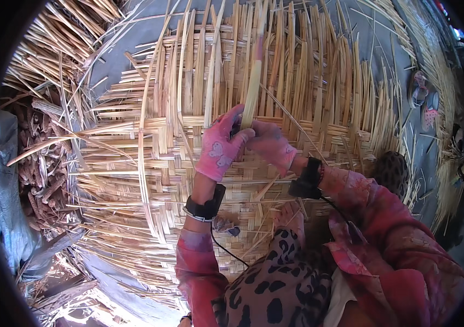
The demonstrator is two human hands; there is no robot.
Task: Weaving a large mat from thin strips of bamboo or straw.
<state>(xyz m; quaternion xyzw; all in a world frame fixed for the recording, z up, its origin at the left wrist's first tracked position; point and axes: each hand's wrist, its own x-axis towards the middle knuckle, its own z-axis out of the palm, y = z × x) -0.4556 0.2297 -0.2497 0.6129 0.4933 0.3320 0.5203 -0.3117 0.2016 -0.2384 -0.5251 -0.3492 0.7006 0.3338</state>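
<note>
Both my hands wear pink gloves and meet above a large, half-woven mat of split reed (183, 155). My left hand (220, 147) is closed around the lower end of a pale green reed strip (252, 90), its thumb lying along it. The strip points away from me over the mat's far, unwoven strands. Pressed close beside it, my right hand (271, 146) is closed at the same end; its fingertips are partly hidden and a little blurred. Long loose strands (143, 136) curve over the mat's left part.
Corn cobs (41, 185) lie in a heap at the left, next to a blue-grey sack (5, 185). Bundled stalks (60, 46) fill the far left. Sandals (430, 111) and straw (439, 71) lie at the right. My bare foot (291, 217) rests on the mat.
</note>
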